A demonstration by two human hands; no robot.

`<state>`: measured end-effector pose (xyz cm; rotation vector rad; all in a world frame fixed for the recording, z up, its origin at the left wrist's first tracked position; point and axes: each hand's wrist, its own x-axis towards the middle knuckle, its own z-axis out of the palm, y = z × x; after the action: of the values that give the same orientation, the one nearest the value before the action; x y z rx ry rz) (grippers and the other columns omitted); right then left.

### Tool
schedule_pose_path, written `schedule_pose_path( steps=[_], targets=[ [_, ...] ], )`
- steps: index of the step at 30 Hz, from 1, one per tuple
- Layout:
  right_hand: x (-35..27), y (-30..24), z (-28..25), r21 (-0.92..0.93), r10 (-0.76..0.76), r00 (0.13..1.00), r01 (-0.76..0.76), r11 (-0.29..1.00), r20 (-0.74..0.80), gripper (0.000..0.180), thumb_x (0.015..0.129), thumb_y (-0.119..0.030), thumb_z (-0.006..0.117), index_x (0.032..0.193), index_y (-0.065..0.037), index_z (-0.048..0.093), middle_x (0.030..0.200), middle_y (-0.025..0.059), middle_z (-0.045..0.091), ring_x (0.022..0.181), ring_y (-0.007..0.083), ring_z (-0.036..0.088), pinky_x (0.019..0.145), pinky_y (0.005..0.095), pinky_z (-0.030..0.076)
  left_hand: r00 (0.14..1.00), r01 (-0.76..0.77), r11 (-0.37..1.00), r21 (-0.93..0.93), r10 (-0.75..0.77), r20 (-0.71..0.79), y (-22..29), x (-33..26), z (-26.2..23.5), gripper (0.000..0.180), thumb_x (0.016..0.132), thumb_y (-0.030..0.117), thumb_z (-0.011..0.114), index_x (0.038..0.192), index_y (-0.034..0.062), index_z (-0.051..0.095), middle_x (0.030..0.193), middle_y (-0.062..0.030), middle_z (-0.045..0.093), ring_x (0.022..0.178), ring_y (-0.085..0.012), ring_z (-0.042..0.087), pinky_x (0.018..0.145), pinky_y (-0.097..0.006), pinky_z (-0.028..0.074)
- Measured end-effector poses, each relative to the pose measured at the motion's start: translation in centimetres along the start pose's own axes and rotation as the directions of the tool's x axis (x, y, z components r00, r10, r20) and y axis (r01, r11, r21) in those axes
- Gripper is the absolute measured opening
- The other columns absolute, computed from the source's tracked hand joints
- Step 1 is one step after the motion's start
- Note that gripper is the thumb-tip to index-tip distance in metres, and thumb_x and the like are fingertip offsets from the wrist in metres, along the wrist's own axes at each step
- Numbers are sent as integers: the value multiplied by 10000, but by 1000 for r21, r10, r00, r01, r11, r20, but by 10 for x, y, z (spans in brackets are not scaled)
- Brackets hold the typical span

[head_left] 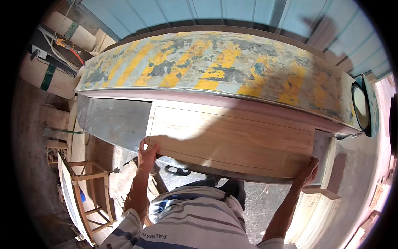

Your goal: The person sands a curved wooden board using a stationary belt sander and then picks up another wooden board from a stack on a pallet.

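Note:
A pale wooden panel (224,139) with a line running round inside its border lies lengthwise on a grey metal machine table (114,118). My left hand (148,152) grips its near left corner, thumb and fingers at the edge. At the near right corner, my right hand (307,171) has its fingers closed round the edge. The undersides of both grips are hidden. Directly beyond the panel runs a long machine cover (199,64) with worn yellow and grey diagonal stripes. A shadow falls over the panel's right part.
A round-ended green part (367,106) stands at the cover's right end. Stacked pale boards (317,216) are at the lower right. A wooden frame stand (93,195) sits at the lower left. Cables (62,47) and white cylinders (49,76) are at the far left. A blue wall (232,10) rises behind.

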<state>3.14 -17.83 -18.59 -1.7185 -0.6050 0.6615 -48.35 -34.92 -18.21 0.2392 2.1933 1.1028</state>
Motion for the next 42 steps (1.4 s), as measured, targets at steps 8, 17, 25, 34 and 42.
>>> schedule_pose_path(
  steps=[8, 17, 25, 34, 42],
  targets=[
    [8, 17, -1, 82, -108, 994, 108, 991, -8, 382, 907, -367, 519, 990, -5, 606, 938, 26, 591, 878, 140, 513, 778, 291, 412, 1000, -9, 1000, 15, 8, 10, -18, 10, -3, 627, 732, 286, 736, 1257, 157, 417, 558, 16, 486, 367, -52, 371, 304, -209, 274],
    [-46, 21, 27, -58, -140, 990, 142, 988, 27, 356, 911, -331, 507, 1040, -17, 613, 945, 36, 603, 864, 137, 524, 790, 280, 422, 999, -22, 992, 121, 19, 27, -23, 64, -57, 587, 751, 341, 709, 1229, 142, 432, 496, 23, 421, 340, -65, 366, 285, -213, 252],
    [-99, 27, 45, 70, -148, 972, 137, 988, 181, 370, 893, -326, 534, 1064, -3, 586, 983, 78, 610, 907, 161, 548, 813, 283, 429, 997, 53, 999, -4, -53, 50, -45, 128, -120, 556, 776, 300, 696, 1226, 191, 387, 523, 15, 422, 352, -80, 369, 307, -218, 262],
    [-136, 53, -16, -60, -66, 905, 101, 993, 421, 357, 891, -308, 537, 1094, -15, 548, 1044, 117, 599, 953, 194, 563, 831, 293, 430, 983, 183, 939, 291, -174, -54, -97, 84, -216, 486, 838, 451, 569, 1217, 173, 447, 638, 0, 474, 545, -139, 478, 468, -266, 388],
    [-137, 31, 24, -507, -347, 803, 581, 636, 485, 344, 842, -210, 534, 1153, -67, 501, 1060, 151, 589, 1011, 345, 525, 872, 428, 409, 1000, -17, 984, 177, 19, -13, -97, 133, -192, 638, 839, 570, 486, 1200, 45, 529, 1166, -90, 565, 1042, -201, 535, 852, -322, 429]
  ],
)
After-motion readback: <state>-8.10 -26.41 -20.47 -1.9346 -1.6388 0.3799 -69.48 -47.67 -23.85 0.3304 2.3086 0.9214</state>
